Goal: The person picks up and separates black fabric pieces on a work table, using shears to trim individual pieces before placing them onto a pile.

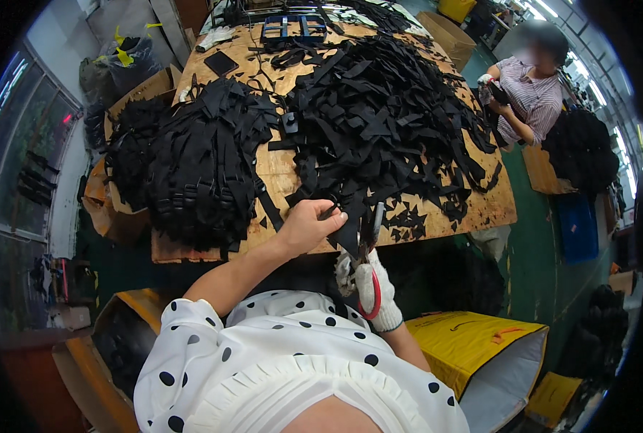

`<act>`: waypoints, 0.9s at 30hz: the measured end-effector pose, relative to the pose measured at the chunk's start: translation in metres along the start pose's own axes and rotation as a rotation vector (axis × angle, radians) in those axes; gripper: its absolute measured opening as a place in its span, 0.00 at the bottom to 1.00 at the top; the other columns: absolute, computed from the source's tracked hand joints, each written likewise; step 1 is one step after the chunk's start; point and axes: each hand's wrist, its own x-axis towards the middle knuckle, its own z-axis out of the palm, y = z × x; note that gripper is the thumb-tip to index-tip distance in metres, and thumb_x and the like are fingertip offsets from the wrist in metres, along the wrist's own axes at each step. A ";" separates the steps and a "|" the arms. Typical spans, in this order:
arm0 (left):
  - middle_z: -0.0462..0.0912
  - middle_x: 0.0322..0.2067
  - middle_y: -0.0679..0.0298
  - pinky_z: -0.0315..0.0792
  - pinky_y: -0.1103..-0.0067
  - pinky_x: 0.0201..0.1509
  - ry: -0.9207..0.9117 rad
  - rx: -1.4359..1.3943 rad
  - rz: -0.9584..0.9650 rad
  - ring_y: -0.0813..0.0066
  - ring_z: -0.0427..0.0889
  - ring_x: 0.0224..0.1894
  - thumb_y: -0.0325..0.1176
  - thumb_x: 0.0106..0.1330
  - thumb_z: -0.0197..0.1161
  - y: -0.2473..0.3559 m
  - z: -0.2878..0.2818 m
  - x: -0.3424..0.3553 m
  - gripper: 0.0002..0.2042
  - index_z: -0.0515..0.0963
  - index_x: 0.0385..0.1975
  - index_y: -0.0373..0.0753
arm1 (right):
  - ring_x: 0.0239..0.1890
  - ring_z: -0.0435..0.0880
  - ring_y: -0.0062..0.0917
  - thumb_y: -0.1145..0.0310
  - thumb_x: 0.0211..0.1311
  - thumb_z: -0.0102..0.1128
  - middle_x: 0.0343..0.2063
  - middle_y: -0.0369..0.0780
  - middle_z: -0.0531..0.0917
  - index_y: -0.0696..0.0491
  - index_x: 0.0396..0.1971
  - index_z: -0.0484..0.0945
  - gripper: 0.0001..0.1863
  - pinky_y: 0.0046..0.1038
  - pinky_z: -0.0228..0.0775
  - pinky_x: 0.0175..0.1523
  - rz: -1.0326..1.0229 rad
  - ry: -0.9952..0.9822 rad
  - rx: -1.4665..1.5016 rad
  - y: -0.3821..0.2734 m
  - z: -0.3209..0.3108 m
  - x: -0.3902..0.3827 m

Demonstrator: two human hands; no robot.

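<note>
In the head view, a wooden table [274,173] stands before the person, and both hands work at its near edge. The left hand [311,226], bare, is over that edge, its thumb and fingers pinched together on a black fabric strip [348,235] that hangs beside the scissor blades. The right hand [383,292], in a white glove, is just off the table's near edge and curls around red-handled scissors [365,254], whose blades point up toward the tabletop; whether they touch the strip cannot be told. On the table's right half spreads a large heap of black strips [379,115], with small dark scraps [406,222] at its near side. On the table's left half lies a thick bundle of black straps [209,144] with buckles at its near end. A blue tray [293,29] sits at the table's far end, and a dark flat square [221,63] lies toward its far left corner. A yellow bag [455,346] stands open nearer the person than the table's right part, and a co-worker [527,97] is beyond its right side.
</note>
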 end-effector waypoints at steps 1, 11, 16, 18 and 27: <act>0.75 0.21 0.72 0.64 0.86 0.27 0.020 0.086 0.010 0.88 0.69 0.23 0.34 0.63 0.59 -0.001 0.000 0.000 0.10 0.76 0.25 0.33 | 0.23 0.71 0.18 0.73 0.57 0.45 0.26 0.35 0.75 0.50 0.55 0.63 0.23 0.21 0.65 0.27 0.002 -0.015 -0.047 -0.003 0.002 -0.002; 0.70 0.15 0.72 0.61 0.84 0.24 0.097 0.346 0.082 0.88 0.65 0.20 0.34 0.59 0.61 0.001 0.007 -0.003 0.11 0.75 0.20 0.33 | 0.34 0.78 0.45 0.64 0.61 0.44 0.36 0.50 0.79 0.55 0.60 0.59 0.27 0.34 0.70 0.36 -0.061 0.003 -0.825 0.005 -0.005 -0.002; 0.70 0.15 0.73 0.60 0.84 0.23 0.096 0.305 0.089 0.88 0.65 0.20 0.34 0.59 0.61 0.003 0.009 -0.003 0.11 0.74 0.20 0.33 | 0.36 0.77 0.41 0.63 0.62 0.43 0.39 0.49 0.78 0.55 0.59 0.60 0.26 0.32 0.69 0.40 -0.034 -0.021 -0.643 -0.001 -0.001 -0.003; 0.70 0.15 0.73 0.60 0.84 0.23 0.100 0.295 0.100 0.88 0.65 0.20 0.34 0.59 0.61 0.003 0.009 -0.003 0.11 0.74 0.20 0.33 | 0.39 0.77 0.35 0.61 0.64 0.42 0.42 0.46 0.78 0.56 0.58 0.61 0.25 0.28 0.68 0.44 0.060 -0.056 -0.369 -0.002 0.000 -0.005; 0.68 0.14 0.74 0.58 0.84 0.22 0.078 0.304 0.038 0.88 0.63 0.19 0.34 0.59 0.60 0.000 0.003 0.001 0.12 0.73 0.19 0.34 | 0.35 0.78 0.37 0.68 0.59 0.48 0.35 0.46 0.78 0.57 0.54 0.65 0.22 0.30 0.69 0.40 -0.187 -0.045 -0.325 0.030 -0.011 -0.002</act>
